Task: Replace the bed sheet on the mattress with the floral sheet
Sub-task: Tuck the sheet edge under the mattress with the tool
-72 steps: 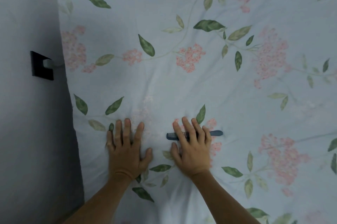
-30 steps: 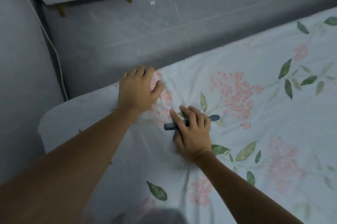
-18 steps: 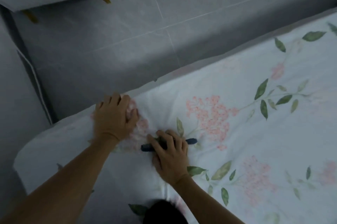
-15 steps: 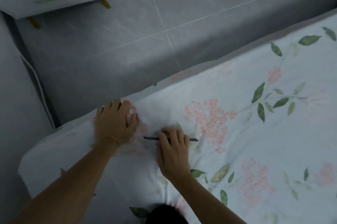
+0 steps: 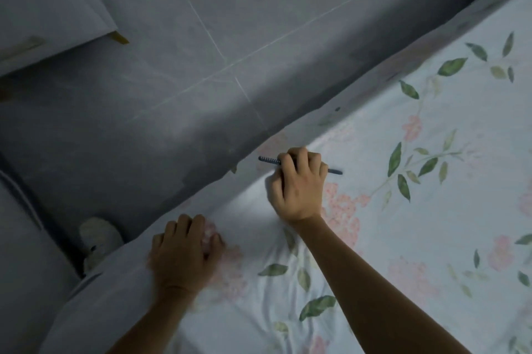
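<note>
The pale blue cotton sheet printed with pink blossoms and green leaves [image 5: 431,209] already lies spread over the mattress, reaching its far long edge, where the cloth folds down toward the grey tiled floor [image 5: 230,36]. The right hand [image 5: 299,183] sits close to that edge, its fingers curled tight round a slim dark blue plastic comb [image 5: 269,160] whose toothed end sticks out to the left and whose thin handle shows to the right. The left hand [image 5: 184,253] rests nearer the mattress corner, fingers bent and pressing down on the cloth; whether they pinch a fold cannot be told. Over the last couple of seconds both hands have left the flat middle of the sheet, where they were smoothing with spread fingers, and the right one has travelled further along the edge, away from the left, with the comb now turned up on its spine rather than lying flat under the palm. That suggests the smoothing is done here and the work has passed to tucking, the comb probably serving to push the hem down beside the mattress. Wrinkles remain near the forearms. A white cabinet with a brass foot [image 5: 57,8] stands on the floor beyond, and a pale slipper [image 5: 98,235] lies beside the corner.
</note>
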{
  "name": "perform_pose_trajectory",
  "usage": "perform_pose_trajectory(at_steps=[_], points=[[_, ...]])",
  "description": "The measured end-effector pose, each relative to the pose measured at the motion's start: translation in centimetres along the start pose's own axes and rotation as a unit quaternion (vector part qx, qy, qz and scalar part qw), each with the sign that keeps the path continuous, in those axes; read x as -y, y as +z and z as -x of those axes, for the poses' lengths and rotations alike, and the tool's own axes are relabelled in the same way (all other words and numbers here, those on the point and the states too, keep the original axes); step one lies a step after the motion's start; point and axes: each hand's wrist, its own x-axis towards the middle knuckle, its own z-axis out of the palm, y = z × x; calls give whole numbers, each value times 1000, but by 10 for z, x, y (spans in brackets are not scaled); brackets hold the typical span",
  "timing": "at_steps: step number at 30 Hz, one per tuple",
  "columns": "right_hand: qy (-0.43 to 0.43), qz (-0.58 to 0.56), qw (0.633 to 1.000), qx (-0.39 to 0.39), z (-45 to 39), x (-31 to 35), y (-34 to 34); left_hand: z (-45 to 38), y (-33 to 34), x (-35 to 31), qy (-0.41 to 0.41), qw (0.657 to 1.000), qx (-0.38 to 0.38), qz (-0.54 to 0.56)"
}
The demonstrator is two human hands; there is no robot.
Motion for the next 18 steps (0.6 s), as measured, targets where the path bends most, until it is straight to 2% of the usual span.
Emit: perform_pose_trajectory(at_steps=[6, 13, 18], points=[[40, 41, 996, 74, -14, 11, -5, -21, -22, 5, 20, 996, 60, 68], [27, 45, 995, 82, -11, 3, 2, -72, -33, 11, 84, 968, 226, 70], [35, 53, 992, 111, -8, -2, 7, -132, -67, -7, 90, 915, 391, 43]])
